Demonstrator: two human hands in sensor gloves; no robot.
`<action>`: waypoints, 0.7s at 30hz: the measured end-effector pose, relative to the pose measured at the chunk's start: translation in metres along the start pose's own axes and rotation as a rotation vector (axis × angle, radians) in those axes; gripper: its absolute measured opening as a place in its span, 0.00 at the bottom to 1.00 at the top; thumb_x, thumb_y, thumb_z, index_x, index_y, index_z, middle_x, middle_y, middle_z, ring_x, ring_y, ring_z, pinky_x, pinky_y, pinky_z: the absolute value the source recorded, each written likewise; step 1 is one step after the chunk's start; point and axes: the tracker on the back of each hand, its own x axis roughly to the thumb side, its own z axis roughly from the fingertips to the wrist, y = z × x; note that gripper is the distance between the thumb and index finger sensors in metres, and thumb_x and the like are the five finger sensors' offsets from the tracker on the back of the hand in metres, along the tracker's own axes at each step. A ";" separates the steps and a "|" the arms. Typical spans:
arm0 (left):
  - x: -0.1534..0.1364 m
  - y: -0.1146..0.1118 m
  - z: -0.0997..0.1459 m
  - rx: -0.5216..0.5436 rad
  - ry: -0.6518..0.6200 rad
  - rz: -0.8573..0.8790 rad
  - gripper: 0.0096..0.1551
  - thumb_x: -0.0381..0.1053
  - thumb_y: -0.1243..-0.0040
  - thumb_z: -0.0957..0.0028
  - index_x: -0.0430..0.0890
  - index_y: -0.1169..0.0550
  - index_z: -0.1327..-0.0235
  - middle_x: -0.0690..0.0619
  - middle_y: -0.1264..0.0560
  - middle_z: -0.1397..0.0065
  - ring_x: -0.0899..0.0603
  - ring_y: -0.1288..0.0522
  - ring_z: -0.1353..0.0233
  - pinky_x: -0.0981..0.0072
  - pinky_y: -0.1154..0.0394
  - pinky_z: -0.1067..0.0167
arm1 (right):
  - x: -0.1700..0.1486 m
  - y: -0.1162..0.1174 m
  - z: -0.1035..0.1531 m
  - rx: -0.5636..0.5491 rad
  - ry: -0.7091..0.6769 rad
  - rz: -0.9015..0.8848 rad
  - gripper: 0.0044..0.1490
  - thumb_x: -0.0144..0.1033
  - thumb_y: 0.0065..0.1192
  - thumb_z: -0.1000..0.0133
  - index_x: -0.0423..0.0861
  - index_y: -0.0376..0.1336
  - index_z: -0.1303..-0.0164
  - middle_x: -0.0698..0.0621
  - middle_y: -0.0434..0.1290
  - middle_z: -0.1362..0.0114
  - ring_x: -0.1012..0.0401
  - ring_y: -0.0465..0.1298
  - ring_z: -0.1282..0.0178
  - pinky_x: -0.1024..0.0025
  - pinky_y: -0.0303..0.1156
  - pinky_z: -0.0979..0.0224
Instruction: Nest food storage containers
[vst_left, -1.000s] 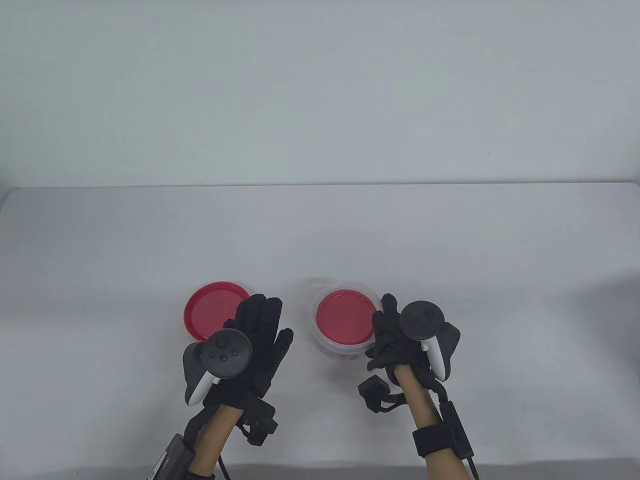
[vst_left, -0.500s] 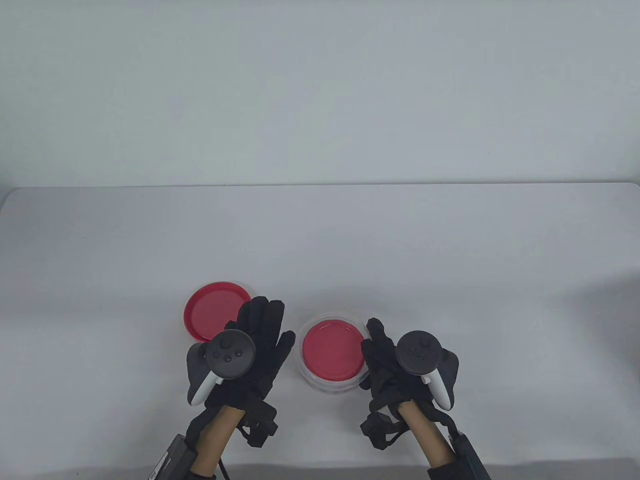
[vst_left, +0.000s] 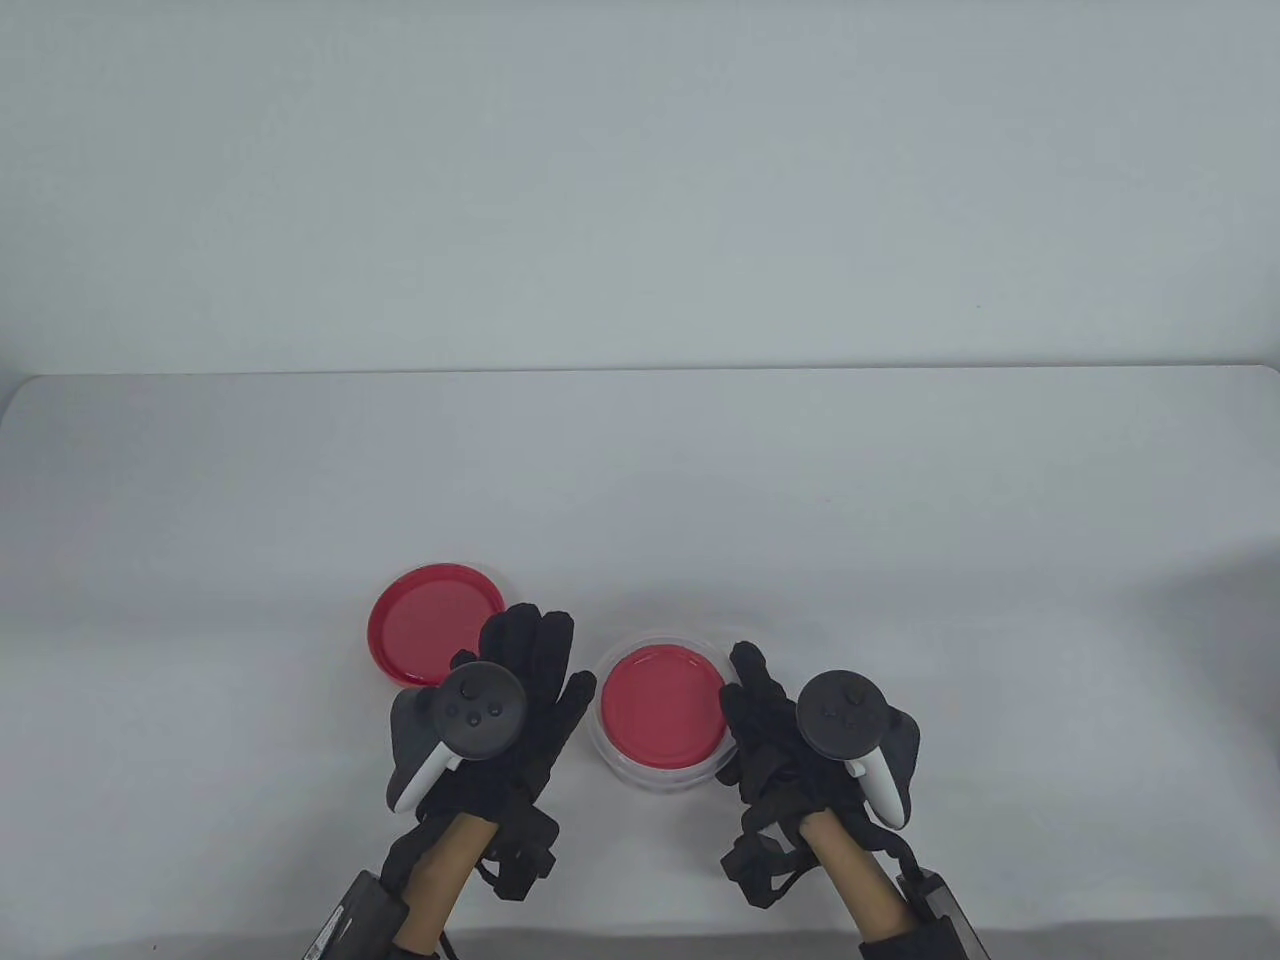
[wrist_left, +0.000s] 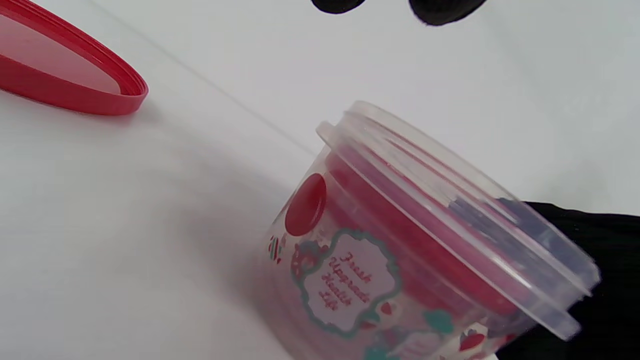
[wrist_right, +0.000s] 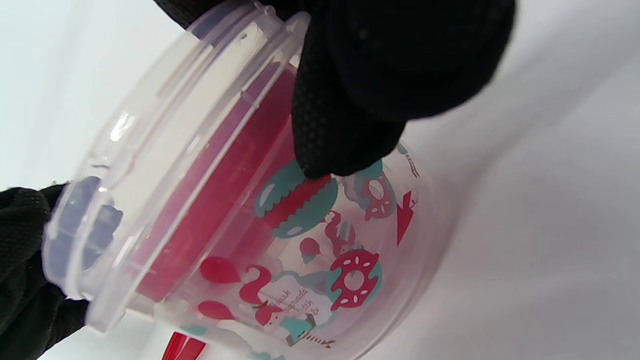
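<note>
A clear printed container (vst_left: 655, 778) holds a smaller container with a red lid (vst_left: 662, 708) nested inside it. My right hand (vst_left: 745, 700) grips the clear container by its right rim and wall, as the right wrist view (wrist_right: 280, 240) shows with the fingers (wrist_right: 350, 100) over the rim. I cannot tell if it rests on the table. My left hand (vst_left: 550, 655) is open with flat fingers just left of the container, empty. The container fills the left wrist view (wrist_left: 415, 235), with my left fingertips (wrist_left: 440, 10) at the top edge.
A loose red lid (vst_left: 430, 622) lies on the white table left of the container, partly under my left hand; it also shows in the left wrist view (wrist_left: 65, 75). The table's far edge (vst_left: 640, 372) meets a plain wall.
My right hand has drawn the container toward me and a little left, closer to my left hand. My left hand shifted slightly right. The red lid has not moved.
</note>
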 end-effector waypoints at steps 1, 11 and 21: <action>0.000 0.000 -0.001 0.001 0.007 -0.009 0.41 0.66 0.67 0.31 0.53 0.58 0.09 0.45 0.65 0.08 0.32 0.69 0.12 0.32 0.71 0.26 | 0.000 -0.001 -0.001 0.010 0.004 -0.009 0.37 0.40 0.46 0.31 0.38 0.45 0.15 0.29 0.60 0.23 0.52 0.81 0.63 0.70 0.79 0.66; -0.001 0.027 -0.029 -0.025 0.190 -0.052 0.43 0.66 0.63 0.32 0.56 0.60 0.10 0.49 0.68 0.08 0.36 0.72 0.12 0.35 0.76 0.26 | -0.001 -0.001 -0.001 0.033 0.015 -0.016 0.37 0.40 0.45 0.31 0.38 0.44 0.15 0.28 0.59 0.23 0.52 0.81 0.63 0.69 0.79 0.66; -0.021 0.073 -0.066 0.033 0.376 0.058 0.43 0.68 0.64 0.33 0.64 0.63 0.11 0.58 0.74 0.08 0.43 0.80 0.11 0.44 0.87 0.27 | 0.000 -0.002 -0.002 0.074 0.036 -0.029 0.38 0.40 0.44 0.31 0.38 0.43 0.14 0.28 0.58 0.22 0.51 0.81 0.61 0.68 0.79 0.64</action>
